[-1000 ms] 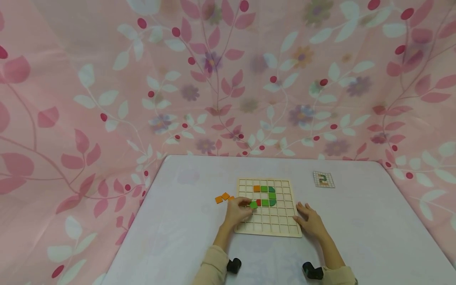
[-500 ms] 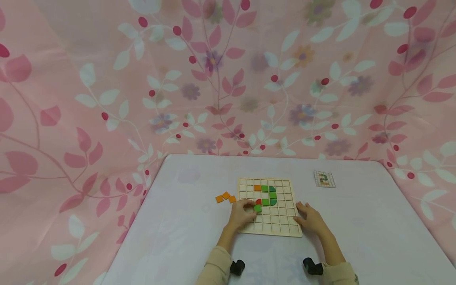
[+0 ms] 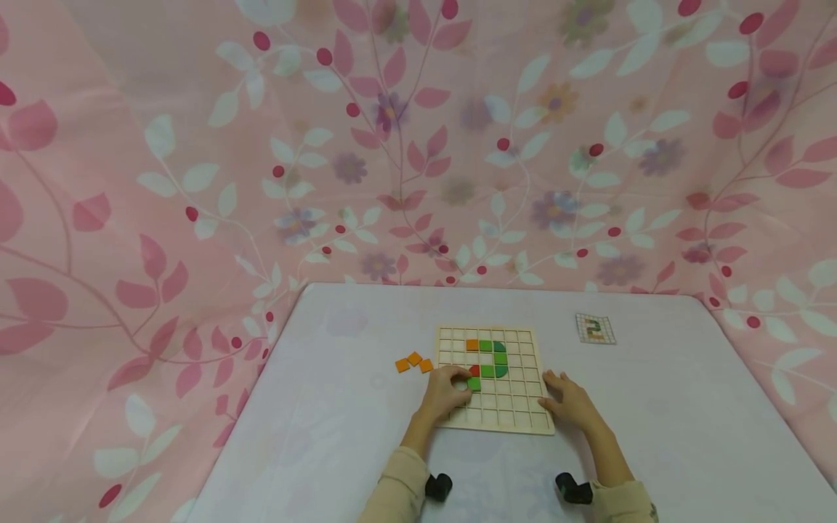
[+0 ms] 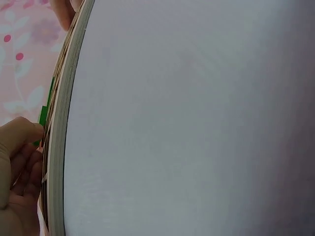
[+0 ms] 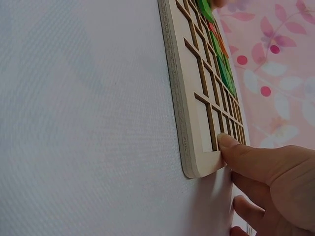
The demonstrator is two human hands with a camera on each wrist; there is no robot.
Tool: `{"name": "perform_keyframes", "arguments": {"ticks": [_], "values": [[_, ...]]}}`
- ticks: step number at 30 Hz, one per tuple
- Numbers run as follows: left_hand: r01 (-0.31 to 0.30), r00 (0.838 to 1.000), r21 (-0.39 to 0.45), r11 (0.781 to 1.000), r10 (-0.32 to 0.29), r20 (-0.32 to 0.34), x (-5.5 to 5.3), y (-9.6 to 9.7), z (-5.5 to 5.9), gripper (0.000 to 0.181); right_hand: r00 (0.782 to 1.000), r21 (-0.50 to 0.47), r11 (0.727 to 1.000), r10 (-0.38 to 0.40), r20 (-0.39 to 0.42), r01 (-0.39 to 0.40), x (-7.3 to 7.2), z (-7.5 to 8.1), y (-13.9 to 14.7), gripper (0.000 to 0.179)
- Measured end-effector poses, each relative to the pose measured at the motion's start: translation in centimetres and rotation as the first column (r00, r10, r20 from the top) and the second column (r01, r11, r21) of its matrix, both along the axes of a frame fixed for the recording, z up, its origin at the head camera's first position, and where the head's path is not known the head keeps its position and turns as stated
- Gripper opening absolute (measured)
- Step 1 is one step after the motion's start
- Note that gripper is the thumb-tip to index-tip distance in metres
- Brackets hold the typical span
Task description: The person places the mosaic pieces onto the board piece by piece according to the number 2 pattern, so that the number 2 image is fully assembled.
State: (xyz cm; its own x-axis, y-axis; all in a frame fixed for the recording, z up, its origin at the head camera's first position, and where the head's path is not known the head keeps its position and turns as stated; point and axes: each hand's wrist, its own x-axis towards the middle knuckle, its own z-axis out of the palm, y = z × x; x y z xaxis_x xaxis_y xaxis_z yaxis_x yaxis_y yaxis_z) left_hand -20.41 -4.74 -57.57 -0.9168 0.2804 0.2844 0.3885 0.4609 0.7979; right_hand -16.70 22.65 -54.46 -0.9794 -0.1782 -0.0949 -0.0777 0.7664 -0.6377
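A light wooden grid board point(image 3: 510, 420) lies on the table. My left hand point(image 3: 441, 394) is over its left part, thumb and fingertip pinching a green square tile point(image 3: 474, 383) at a cell just below the red tile point(image 3: 474, 370). In the left wrist view the thumb touches the green tile's upright edge point(image 4: 43, 116). My right hand point(image 3: 570, 404) rests at the board's right edge; in the right wrist view its thumb point(image 5: 231, 143) lies on the rim, with the other fingers beside the board. An orange tile point(image 3: 472, 345) and several green tiles point(image 3: 500, 359) form a curve on the grid.
Several loose orange tiles point(image 3: 415, 359) lie left of the board. A small pattern card point(image 3: 595, 329) with a gridded 2 is at the back right of the white table point(image 3: 340, 436). A pink floral cloth point(image 3: 418, 145) hangs behind. Black wrist devices point(image 3: 574, 488) sit near the sleeves.
My left hand has moved slightly right and down with the green tile, lowering it to the cell below the red tile. The loose orange tiles are now uncovered. My right hand stays at the board's edge.
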Motion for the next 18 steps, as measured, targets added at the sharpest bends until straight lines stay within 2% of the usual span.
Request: {"name": "perform_keyframes", "arguments": {"ticks": [5,18], "values": [[-0.01,1.0,-0.04,0.999,0.011,0.007,-0.19,0.02,-0.22,0.021,1.0,-0.007,1.0,0.007,-0.014,-0.007,0.11,-0.06,0.06,0.059],[-0.009,0.998,0.005,1.0,0.009,0.062,-0.35,-0.22,0.16,0.019,1.0,-0.032,1.0,-0.002,-0.019,0.001,0.24,-0.19,0.06,0.059]]}}
